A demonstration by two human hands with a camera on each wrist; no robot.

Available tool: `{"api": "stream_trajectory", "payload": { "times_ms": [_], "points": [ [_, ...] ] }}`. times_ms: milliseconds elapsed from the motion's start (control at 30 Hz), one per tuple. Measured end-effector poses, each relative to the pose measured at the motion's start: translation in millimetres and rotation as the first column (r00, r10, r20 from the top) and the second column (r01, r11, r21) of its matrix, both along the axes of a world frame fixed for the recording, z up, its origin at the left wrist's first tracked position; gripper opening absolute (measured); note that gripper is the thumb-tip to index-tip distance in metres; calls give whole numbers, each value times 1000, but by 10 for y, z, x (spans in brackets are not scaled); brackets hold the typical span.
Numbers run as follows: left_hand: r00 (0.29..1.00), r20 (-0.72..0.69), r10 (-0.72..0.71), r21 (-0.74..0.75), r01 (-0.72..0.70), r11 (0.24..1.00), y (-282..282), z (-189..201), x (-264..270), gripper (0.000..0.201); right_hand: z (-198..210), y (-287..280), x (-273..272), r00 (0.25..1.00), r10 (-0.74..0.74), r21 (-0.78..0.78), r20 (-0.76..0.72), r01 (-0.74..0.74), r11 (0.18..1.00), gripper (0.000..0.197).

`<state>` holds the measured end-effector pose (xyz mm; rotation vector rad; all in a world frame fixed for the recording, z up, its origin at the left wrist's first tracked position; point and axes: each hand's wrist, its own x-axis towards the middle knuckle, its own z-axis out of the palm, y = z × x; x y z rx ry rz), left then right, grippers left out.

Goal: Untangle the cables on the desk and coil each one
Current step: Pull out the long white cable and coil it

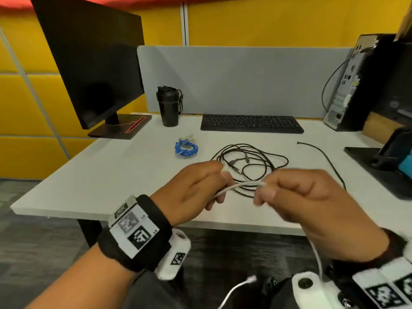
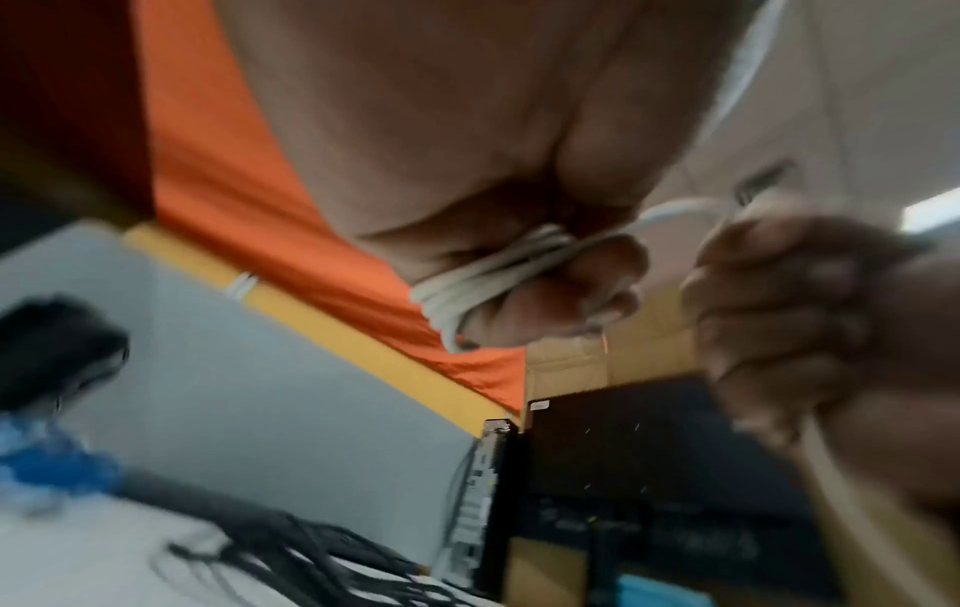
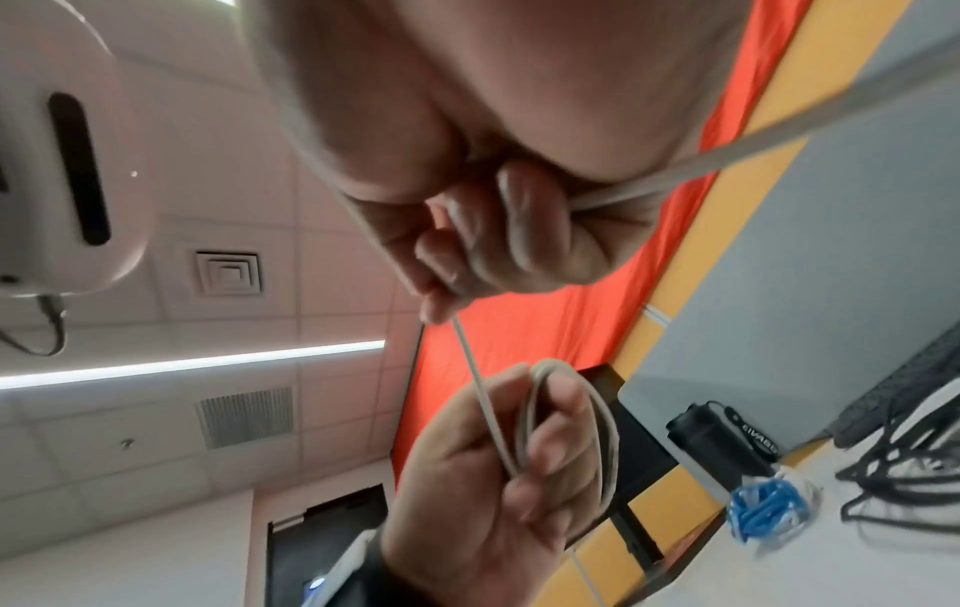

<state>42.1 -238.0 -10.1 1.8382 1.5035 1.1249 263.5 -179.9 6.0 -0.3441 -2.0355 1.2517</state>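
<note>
Both hands hover above the counter (image 1: 93, 175) edge with the white cable (image 1: 240, 185) strung between them. Left hand (image 1: 189, 192) fingers (image 3: 556, 443) curl round several wound loops; right hand (image 1: 312, 197) fingers (image 3: 514, 230) pinch the running strand. Black cable (image 1: 249, 166) lies tangled behind them, blue cable (image 1: 186, 148) coiled left of it

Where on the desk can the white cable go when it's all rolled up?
Bare desk lies left of the blue cable bundle, toward the front corner. Another free strip runs between the keyboard and the black cable tangle. The middle is crowded by that tangle, and a loose black cable crosses the right side.
</note>
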Motion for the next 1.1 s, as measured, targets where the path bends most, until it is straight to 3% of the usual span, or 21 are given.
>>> {"api": "stream_trajectory", "payload": {
  "times_ms": [100,233,367,400,433,500,600,633,700,767,800,867,933,1033,1100],
  "points": [
    [959,243,-145,-164,188,968,-23,9,147,47,-61,197,12,978,-190,-88,-85,182,979,25],
    [846,456,-274,-163,383,909,-69,29,321,29,-177,360,-14,946,-309,-229,-101,280,932,10],
    [536,793,-290,14,460,888,-84,117,411,28,-302,308,-104,967,-242,-327,-75,205,922,12],
    [472,831,-294,69,437,897,-86,140,429,28,-346,262,-143,974,-218,-335,-56,188,923,16],
    [453,844,-287,109,379,919,-82,162,440,30,-393,209,-183,981,-193,-313,-22,176,933,21],
    [529,815,-236,154,194,969,-68,197,426,33,-468,79,-250,984,-143,-168,104,159,973,26],
    [751,656,-74,188,-67,980,-50,230,337,33,-483,-104,-290,955,-36,0,293,38,999,22],
    [848,531,-6,214,-127,969,-43,228,303,33,-448,-151,-286,941,-12,44,339,-3,999,20],
    [988,101,120,263,-143,954,-45,177,255,32,-320,-221,-251,924,-27,166,380,-40,985,15],
    [940,-320,114,207,-48,977,-81,131,262,35,-155,-219,-160,935,-116,298,336,12,955,16],
    [934,-352,60,128,-15,992,-93,126,261,37,-69,-185,-103,942,-168,328,290,67,942,14],
    [989,-123,-78,-121,63,991,-111,142,256,45,68,-64,12,949,-248,307,193,182,934,8],
    [976,136,-170,-299,204,932,-125,167,259,50,114,60,67,960,-266,197,92,244,950,6],
    [903,353,-244,-255,344,904,-158,202,325,38,-56,160,-30,979,-195,-83,-60,190,978,7],
    [870,462,-174,-191,289,938,-163,261,354,32,-259,186,-146,980,-176,-294,-96,141,945,11]
  ]
}}
